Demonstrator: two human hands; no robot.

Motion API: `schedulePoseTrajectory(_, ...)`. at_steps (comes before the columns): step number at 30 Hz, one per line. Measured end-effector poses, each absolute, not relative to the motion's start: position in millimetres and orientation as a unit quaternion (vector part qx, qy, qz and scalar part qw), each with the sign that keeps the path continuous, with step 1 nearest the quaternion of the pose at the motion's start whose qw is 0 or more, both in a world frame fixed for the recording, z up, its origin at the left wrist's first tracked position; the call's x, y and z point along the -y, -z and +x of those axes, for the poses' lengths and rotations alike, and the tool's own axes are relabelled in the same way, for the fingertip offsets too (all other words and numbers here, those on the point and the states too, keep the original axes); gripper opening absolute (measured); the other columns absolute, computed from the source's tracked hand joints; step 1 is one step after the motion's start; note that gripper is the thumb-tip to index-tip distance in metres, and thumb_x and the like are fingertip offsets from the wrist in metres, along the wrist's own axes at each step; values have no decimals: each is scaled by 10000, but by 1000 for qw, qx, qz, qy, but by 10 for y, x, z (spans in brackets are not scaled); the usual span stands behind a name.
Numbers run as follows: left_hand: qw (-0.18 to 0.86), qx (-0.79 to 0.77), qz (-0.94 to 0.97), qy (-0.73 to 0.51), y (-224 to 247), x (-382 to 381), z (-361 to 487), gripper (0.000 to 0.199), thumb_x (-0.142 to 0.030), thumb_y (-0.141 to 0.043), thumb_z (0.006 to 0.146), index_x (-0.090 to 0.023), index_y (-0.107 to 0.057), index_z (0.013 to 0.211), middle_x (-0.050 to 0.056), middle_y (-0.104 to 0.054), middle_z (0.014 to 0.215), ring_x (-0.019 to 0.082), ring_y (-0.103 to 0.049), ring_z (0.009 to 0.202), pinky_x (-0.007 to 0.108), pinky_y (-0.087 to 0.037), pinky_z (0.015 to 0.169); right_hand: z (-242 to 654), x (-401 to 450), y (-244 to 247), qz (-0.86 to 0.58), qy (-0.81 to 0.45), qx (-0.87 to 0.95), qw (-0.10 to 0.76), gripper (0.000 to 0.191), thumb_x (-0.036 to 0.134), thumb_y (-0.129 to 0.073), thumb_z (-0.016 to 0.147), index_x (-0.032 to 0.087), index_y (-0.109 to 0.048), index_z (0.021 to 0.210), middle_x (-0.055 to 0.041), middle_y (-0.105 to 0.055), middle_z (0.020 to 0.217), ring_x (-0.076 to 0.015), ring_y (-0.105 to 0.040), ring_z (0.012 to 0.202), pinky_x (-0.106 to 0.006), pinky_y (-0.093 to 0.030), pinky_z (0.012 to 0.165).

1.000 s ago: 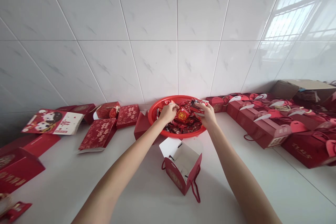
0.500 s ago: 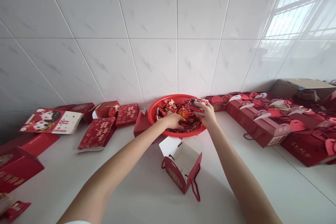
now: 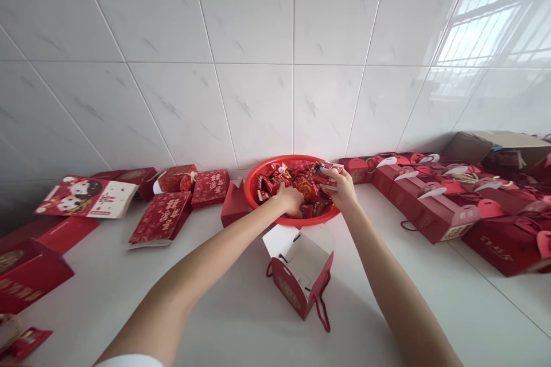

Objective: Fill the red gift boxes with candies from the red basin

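Note:
A round red plastic basket (image 3: 251,195) full of red-wrapped candies (image 3: 306,188) stands against the wall. My left hand (image 3: 291,200) reaches into its near middle, fingers bent down among the candies; what they hold, if anything, is hidden. At the basket's right side my right hand (image 3: 341,186) is closed around several wrapped candies (image 3: 326,170), held over the rim. In front of the basket an open red gift box (image 3: 297,275) stands on the white table, its white inside facing up and its red cord handles hanging at the sides.
Many closed red gift boxes (image 3: 434,212) fill the right, with a brown carton (image 3: 486,146) behind them. Flat red packets (image 3: 161,218), a card with cartoon figures (image 3: 86,198) and red boxes (image 3: 32,275) lie at the left. A tiled wall (image 3: 253,109) rises behind.
My left hand has moved slightly, its fingers now deeper among the candies. My right hand stays at the basket's right side with its candies. The view has shifted a little.

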State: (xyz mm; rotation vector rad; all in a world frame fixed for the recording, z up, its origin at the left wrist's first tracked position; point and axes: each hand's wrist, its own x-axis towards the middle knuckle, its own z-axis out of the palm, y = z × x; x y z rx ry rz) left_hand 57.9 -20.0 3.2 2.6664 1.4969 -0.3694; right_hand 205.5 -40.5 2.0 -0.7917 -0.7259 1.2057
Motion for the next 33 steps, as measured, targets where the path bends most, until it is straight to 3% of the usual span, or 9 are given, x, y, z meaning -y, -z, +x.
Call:
schedulePoseTrajectory(5, 11, -537, 839, 91, -104, 133, 463, 259, -142, -705, 711, -205, -720, 962, 120, -764, 940, 335, -686, 993, 580, -350, 1073, 2054, 411, -27, -363, -538, 323, 689, 316, 221, -846, 513, 212, -604, 717, 21, -696, 707, -162, -708, 642, -184, -490, 407)
schedulePoseTrajectory(9, 27, -520, 848, 97, -137, 178, 411, 218, -304, -743, 743, -219, -729, 943, 97, -766, 952, 332, -680, 1009, 597, -295, 1114, 2044, 420, -47, -368, -541, 315, 687, 303, 205, -845, 525, 211, -600, 705, 25, -686, 681, -159, -705, 627, -181, -484, 401)
schedulePoseTrajectory(14, 42, -499, 857, 122, -112, 219, 492, 383, -391, -812, 668, -257, -753, 1022, 116, -758, 1096, 402, -614, 1161, 657, -207, 1141, 2039, 424, -52, -362, -545, 314, 688, 305, 202, -849, 518, 209, -608, 704, 19, -703, 689, -149, -694, 610, -191, -514, 434)
schedulePoseTrajectory(19, 43, -508, 850, 131, -78, 191, 601, 273, -329, -842, 615, -189, -765, 836, 172, -760, 1018, 447, -617, 1137, 693, -225, 1115, 2041, 410, -33, -359, -544, 313, 691, 286, 198, -833, 495, 199, -640, 706, 20, -701, 676, -130, -666, 574, -174, -477, 396)
schedulePoseTrajectory(22, 52, -514, 849, 113, -89, 179, 587, 167, -255, -832, 592, -186, -727, 702, 131, -766, 881, 400, -665, 1052, 643, -272, 1125, 2043, 406, -30, -354, -545, 315, 691, 273, 201, -824, 495, 197, -649, 704, 22, -700, 671, -125, -656, 562, -177, -476, 392)
schedulePoseTrajectory(25, 62, -524, 847, 61, -104, 166, 518, 142, -205, -801, 594, -184, -703, 694, 102, -759, 821, 360, -701, 939, 579, -392, 1065, 2045, 406, -32, -357, -544, 318, 690, 272, 205, -822, 501, 203, -634, 698, 17, -703, 683, -143, -674, 587, -188, -490, 397)
schedulePoseTrajectory(31, 51, -565, 810, -148, -104, 109, 374, 309, -157, -688, 749, -194, -679, 1055, 119, -744, 1091, 326, -676, 1073, 416, -518, 915, 2048, 419, -42, -370, -545, 315, 684, 274, 205, -830, 531, 212, -619, 706, 18, -701, 707, -160, -701, 626, -201, -515, 423)
schedulePoseTrajectory(33, 61, -559, 801, -206, -113, 98, 351, 320, -155, -696, 764, -189, -661, 1080, 96, -741, 1105, 275, -688, 1047, 351, -527, 895, 2047, 423, -52, -371, -546, 313, 683, 266, 195, -827, 537, 213, -625, 708, 21, -701, 704, -158, -698, 622, -206, -523, 429)
